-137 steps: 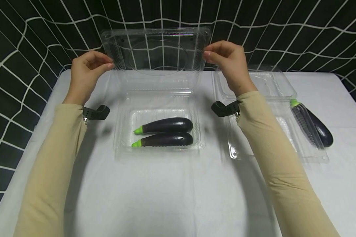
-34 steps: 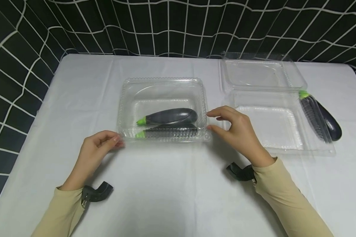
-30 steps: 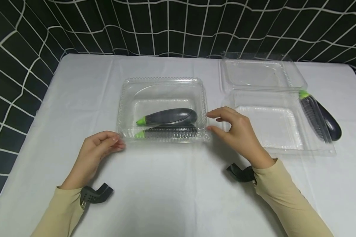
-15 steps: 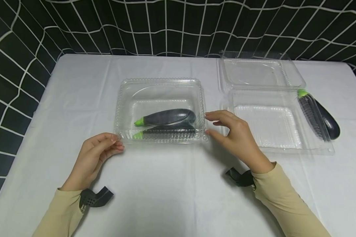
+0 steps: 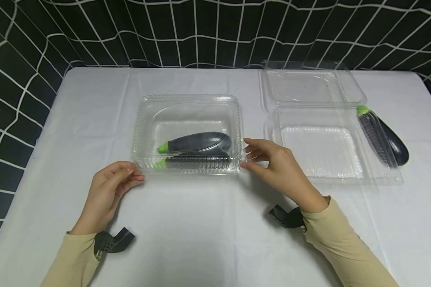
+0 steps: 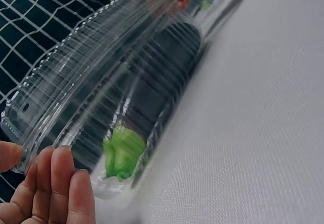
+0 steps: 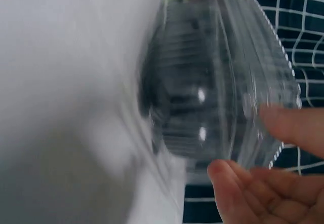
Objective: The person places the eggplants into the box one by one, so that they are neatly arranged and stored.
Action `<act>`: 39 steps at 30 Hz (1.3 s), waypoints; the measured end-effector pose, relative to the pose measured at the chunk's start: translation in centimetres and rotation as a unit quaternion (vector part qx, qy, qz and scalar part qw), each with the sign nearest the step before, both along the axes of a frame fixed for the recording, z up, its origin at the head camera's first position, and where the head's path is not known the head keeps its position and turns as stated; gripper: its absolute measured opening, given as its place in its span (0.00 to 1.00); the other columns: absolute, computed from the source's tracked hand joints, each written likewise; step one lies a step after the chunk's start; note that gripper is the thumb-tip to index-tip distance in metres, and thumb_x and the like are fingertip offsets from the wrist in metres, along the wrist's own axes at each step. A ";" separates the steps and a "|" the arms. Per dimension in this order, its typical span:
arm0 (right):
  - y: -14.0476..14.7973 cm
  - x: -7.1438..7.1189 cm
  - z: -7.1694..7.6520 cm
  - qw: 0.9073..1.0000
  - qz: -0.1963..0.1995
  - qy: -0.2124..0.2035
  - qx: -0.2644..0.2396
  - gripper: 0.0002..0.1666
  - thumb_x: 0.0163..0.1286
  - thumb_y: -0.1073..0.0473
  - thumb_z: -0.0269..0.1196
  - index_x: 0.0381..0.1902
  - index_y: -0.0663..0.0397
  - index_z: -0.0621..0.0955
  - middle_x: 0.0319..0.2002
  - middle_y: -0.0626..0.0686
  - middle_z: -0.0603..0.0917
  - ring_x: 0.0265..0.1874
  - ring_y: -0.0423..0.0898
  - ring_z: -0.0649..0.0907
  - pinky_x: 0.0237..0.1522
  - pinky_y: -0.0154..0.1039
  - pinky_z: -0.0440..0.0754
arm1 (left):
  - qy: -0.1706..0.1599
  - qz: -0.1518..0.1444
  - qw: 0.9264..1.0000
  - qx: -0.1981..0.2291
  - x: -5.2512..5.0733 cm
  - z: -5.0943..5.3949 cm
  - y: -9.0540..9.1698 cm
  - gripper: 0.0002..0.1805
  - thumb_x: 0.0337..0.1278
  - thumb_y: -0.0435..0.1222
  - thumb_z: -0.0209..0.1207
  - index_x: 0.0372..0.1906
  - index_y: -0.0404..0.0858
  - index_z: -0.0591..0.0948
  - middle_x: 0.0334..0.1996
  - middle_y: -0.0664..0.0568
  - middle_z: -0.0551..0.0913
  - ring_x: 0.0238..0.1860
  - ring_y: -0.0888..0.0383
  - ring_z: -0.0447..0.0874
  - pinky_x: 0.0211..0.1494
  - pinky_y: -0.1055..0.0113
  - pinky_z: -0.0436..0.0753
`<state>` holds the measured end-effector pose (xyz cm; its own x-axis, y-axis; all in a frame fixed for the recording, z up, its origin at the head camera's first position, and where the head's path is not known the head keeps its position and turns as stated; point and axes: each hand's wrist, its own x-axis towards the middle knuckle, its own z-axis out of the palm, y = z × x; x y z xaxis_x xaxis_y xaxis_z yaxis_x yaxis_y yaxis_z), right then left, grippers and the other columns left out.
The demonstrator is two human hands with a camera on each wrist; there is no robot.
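Observation:
A clear plastic clamshell container (image 5: 186, 113) lies on the table with its lid down over two dark eggplants (image 5: 201, 142) with green stems. At its front left corner my left hand (image 5: 109, 189) pinches the rim between thumb and fingers; the left wrist view shows the thumb above and the fingertips below the edge. My right hand (image 5: 278, 169) grips the front right corner, thumb on the lid's edge in the right wrist view (image 7: 273, 168). Whether the lid's edge is fully pressed onto the base cannot be made out.
To the right stands a second clear container (image 5: 319, 151), its lid (image 5: 305, 85) folded back. A third eggplant (image 5: 393, 139) lies along its right side, partly seen through the plastic. White cloth (image 5: 186, 239) covers the table; a white net (image 5: 215, 38) hangs behind.
The lid, held upright by both hands several seconds ago, is now down over the eggplants. In the last second, the right hand's fingers have drawn closer around the front right corner.

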<state>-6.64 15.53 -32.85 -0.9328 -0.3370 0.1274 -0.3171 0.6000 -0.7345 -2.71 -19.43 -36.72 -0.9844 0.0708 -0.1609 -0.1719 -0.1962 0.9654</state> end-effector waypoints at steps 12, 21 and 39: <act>-1.7 1.0 -0.4 0.996 -0.063 -0.049 -0.024 0.26 0.58 0.65 0.68 0.55 0.69 0.77 0.35 0.57 0.86 0.33 0.48 0.85 0.39 0.37 0.82 | 0.005 0.029 0.999 0.012 0.0 -0.1 -0.3 0.07 0.68 0.31 0.51 0.37 0.34 0.79 0.36 0.49 0.81 0.39 0.57 0.82 0.49 0.66 0.80; -2.2 1.0 -0.6 0.995 -0.072 -0.066 -0.011 0.19 0.60 0.62 0.67 0.47 0.68 0.81 0.32 0.55 0.87 0.31 0.47 0.86 0.34 0.38 0.81 | 0.013 0.038 0.998 0.042 -0.1 -0.3 -0.6 0.07 0.67 0.30 0.52 0.35 0.35 0.81 0.34 0.48 0.82 0.37 0.57 0.83 0.48 0.67 0.81; -2.6 0.6 -0.7 0.986 -0.068 -0.120 -0.090 0.21 0.58 0.68 0.67 0.48 0.73 0.78 0.30 0.59 0.86 0.25 0.50 0.86 0.29 0.35 0.83 | -0.024 0.042 0.997 0.056 0.0 -0.2 -1.0 0.06 0.66 0.31 0.54 0.36 0.32 0.79 0.33 0.49 0.81 0.36 0.59 0.83 0.46 0.69 0.81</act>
<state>-6.05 12.93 -33.59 -0.9783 -0.1995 -0.0560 -0.0474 0.4785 -0.8768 -2.68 -20.47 -36.96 -0.9790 0.0080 -0.2039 -0.1958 -0.3184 0.9275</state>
